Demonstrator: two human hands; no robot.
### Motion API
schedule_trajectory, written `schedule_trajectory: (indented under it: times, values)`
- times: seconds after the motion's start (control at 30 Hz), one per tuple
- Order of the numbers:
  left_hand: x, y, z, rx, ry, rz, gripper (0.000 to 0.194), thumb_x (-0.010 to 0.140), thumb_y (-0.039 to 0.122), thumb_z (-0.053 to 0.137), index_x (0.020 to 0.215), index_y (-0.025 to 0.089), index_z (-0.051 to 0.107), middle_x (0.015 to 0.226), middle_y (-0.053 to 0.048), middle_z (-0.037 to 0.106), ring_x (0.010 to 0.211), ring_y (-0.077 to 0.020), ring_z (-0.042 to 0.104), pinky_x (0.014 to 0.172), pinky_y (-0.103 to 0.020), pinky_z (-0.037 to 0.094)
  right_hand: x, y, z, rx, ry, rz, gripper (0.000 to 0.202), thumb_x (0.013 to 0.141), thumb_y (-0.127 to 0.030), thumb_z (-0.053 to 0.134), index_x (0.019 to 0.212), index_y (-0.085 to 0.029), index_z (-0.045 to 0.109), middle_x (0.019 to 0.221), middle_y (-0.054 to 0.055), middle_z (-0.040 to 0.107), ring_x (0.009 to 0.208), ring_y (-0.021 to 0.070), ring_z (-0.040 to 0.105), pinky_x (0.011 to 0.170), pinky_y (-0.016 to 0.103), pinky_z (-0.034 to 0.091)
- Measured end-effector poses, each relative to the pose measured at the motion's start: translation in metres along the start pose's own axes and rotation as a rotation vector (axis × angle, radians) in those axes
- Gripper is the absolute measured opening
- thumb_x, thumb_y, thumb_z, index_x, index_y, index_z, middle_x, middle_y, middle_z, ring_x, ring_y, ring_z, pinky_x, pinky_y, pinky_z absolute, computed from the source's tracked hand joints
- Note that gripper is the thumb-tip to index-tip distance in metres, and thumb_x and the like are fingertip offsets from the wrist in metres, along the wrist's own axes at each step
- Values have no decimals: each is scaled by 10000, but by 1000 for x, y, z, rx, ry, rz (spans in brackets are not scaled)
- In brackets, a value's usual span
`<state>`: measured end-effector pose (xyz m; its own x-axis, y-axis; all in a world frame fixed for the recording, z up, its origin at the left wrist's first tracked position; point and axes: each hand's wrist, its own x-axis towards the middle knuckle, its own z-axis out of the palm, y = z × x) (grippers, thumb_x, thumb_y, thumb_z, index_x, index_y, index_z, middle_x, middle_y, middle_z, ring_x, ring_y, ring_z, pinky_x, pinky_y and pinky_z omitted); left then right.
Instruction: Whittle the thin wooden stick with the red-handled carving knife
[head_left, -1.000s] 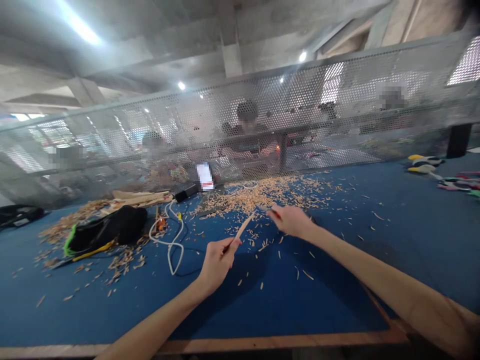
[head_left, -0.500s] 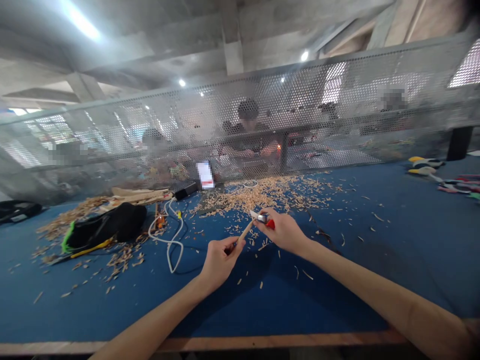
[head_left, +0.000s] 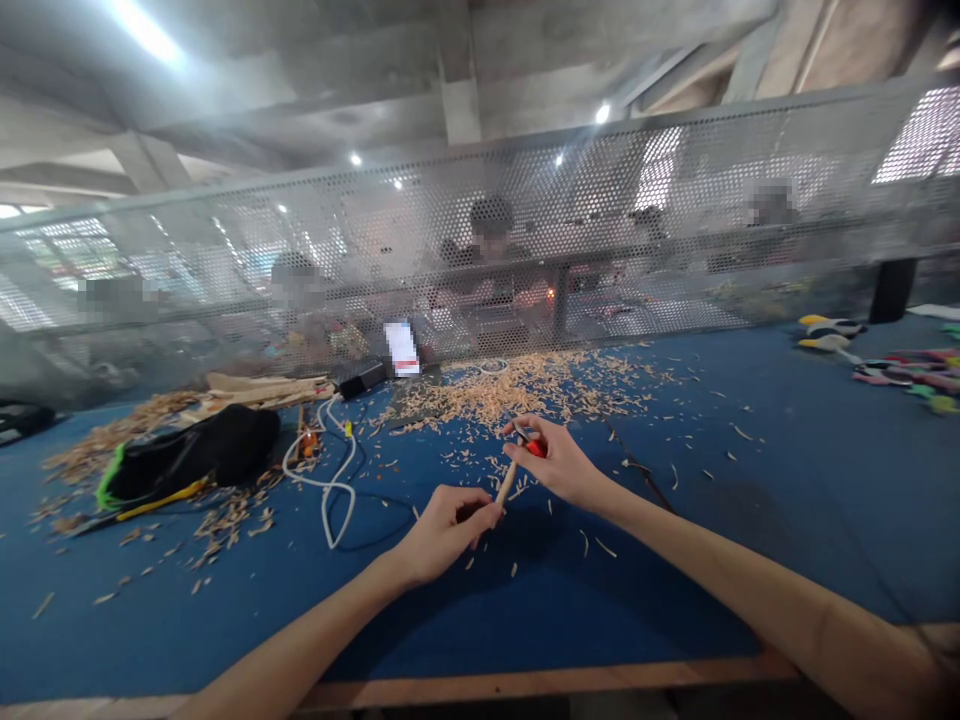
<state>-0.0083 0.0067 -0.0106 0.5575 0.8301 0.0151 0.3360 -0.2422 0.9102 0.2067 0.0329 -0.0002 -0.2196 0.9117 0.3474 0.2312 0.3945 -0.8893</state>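
Note:
My left hand (head_left: 454, 530) is closed around the lower end of a short pale wooden stick (head_left: 507, 484), which tilts up and away to the right. My right hand (head_left: 559, 458) grips a red-handled knife (head_left: 535, 447) with a silvery metal part, held at the stick's upper end. Fingers hide most of the knife, so whether its blade touches the wood cannot be made out. Both hands are above the blue tabletop (head_left: 600, 620), in front of a heap of wood shavings (head_left: 517, 388).
A black pouch with green trim (head_left: 199, 455), a yellow-handled tool (head_left: 161, 500) and a white cable (head_left: 328, 500) lie left. A lit phone (head_left: 403, 348) leans at the perforated metal screen (head_left: 420, 240), people behind it. Pliers-like tools (head_left: 832, 335) lie far right.
The stick has turned steeper and my left hand has shifted slightly right and down. The knife has rotated in my right hand, its silvery part now less visible. The view has shifted slightly.

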Motion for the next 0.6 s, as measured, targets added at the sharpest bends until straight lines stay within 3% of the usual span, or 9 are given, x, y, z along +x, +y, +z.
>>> schedule_trajectory:
  times: [0.17,0.27,0.43,0.6]
  values:
    - [5,-9,2,-178,-61,-21,530,907,645,582,999,134,684,595,14,595,484,-104,507,485,-214,396,-5,0,3,-47,-93,-41,355,915,-455,602,1153,-195,559,588,-92,442,519,109,407,523,257,350]
    - [6,-11,2,-213,-88,-34,501,841,627,688,927,133,674,613,18,594,520,-102,525,507,-211,413,-6,-1,3,-39,-104,-25,344,929,-444,580,1160,-192,547,622,-66,521,533,125,504,546,271,414]
    - [6,-7,-1,-152,-102,-46,477,820,605,722,834,133,662,591,21,580,533,-89,520,507,-196,388,-6,0,4,-8,-71,-29,346,925,-426,583,1182,-200,532,646,-50,576,559,140,570,580,282,448]
    - [16,-15,-8,-201,-96,-25,583,845,661,666,1045,114,686,660,-13,642,541,-115,573,461,-206,411,-6,-2,2,-40,22,-18,410,948,-464,555,1277,-238,463,688,-58,594,535,133,551,564,277,421]
